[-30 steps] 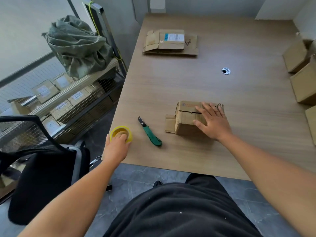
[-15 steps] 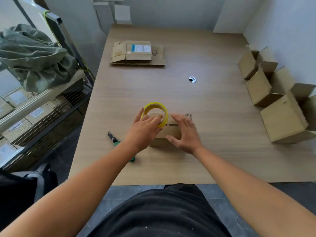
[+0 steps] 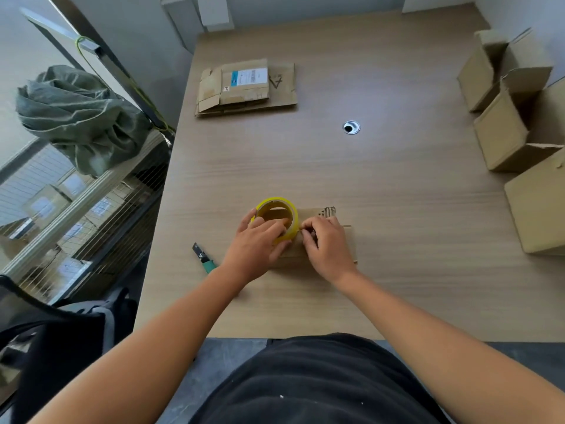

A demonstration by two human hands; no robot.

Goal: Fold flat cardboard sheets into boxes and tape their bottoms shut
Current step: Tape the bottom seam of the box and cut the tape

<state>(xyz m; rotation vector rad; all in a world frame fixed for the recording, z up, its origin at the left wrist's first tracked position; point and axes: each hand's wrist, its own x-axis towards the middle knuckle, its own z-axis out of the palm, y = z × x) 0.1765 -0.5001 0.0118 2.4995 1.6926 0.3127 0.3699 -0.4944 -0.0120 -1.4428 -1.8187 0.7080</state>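
Observation:
A small brown cardboard box (image 3: 342, 240) lies on the wooden table (image 3: 382, 185) near its front edge, mostly hidden under both hands. My left hand (image 3: 255, 249) grips a yellow roll of tape (image 3: 276, 217) and holds it on the box's left part. My right hand (image 3: 328, 249) sits on the box just right of the roll, its fingertips pinching at the roll's edge, apparently the tape end. A stack of flat cardboard sheets (image 3: 247, 87) lies at the far left of the table.
A green-handled utility knife (image 3: 204, 258) lies left of my left hand. Several folded boxes (image 3: 504, 130) stand along the right edge. A cable hole (image 3: 351, 127) sits mid-table. A shelf with a grey-green sack (image 3: 76, 117) stands to the left, a black chair (image 3: 36, 325) nearer.
My left hand carried the tape roll from the table's left edge onto the box. My right hand went from flat on the box to pinching at the roll's edge.

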